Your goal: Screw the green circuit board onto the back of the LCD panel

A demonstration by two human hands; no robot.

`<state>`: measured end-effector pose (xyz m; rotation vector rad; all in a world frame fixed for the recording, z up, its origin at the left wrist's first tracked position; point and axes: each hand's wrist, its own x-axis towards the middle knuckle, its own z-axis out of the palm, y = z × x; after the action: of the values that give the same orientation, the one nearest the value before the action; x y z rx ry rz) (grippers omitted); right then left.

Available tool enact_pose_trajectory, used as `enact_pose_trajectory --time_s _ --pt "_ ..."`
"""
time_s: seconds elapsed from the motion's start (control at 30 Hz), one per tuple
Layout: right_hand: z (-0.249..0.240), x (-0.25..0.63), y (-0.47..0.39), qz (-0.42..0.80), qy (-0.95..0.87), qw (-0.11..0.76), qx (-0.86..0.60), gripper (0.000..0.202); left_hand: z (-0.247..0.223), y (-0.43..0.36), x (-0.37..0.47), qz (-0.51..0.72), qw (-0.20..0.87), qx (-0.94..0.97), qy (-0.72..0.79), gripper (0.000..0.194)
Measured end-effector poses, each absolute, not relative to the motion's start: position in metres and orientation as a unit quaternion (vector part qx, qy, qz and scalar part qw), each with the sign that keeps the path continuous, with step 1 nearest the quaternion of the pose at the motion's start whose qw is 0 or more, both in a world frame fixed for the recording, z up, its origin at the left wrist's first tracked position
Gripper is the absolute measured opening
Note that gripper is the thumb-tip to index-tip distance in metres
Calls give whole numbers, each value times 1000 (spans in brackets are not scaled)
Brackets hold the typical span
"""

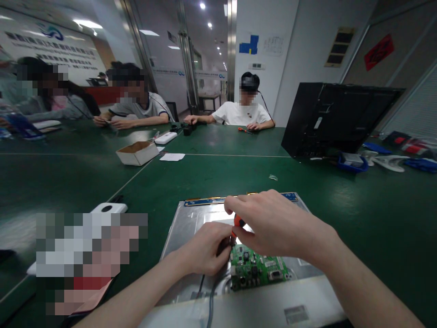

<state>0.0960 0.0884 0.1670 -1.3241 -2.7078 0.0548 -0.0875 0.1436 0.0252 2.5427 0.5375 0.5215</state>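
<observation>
Green worktop [225,175]: near its front edge, right fingers [238,218] grip an orange-and-black tool [239,221] above the circuit board [257,269] on a metal panel [180,232]; left fingers [227,241] curl at its lower end.

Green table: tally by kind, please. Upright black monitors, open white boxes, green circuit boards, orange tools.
Upright black monitor: 1
Open white box: 1
Green circuit board: 1
Orange tools (one at the right hand, one farther off): 2
Total: 5
</observation>
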Motion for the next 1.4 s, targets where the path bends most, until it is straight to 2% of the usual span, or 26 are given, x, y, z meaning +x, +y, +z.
enact_pose_trajectory --time_s 0.33,0.53,0.8,1.0,1.2,1.4 --pt "168 95 90 19 -894 58 -443 12 30 143 -86 198 238 935 174 18" --pt "167 95 88 9 -894 56 -444 7 26 143 -87 199 232 935 180 14" --pt "168 96 88 38 -908 55 -413 12 24 142 -86 194 247 929 195 10" --pt "167 95 89 22 -899 57 -434 6 26 142 -86 213 241 929 181 9" --pt "166 95 91 -2 -897 53 -440 16 27 143 -87 201 225 936 181 10" --pt "166 95 90 13 -897 68 -436 4 24 144 -88 198 231 933 195 9"
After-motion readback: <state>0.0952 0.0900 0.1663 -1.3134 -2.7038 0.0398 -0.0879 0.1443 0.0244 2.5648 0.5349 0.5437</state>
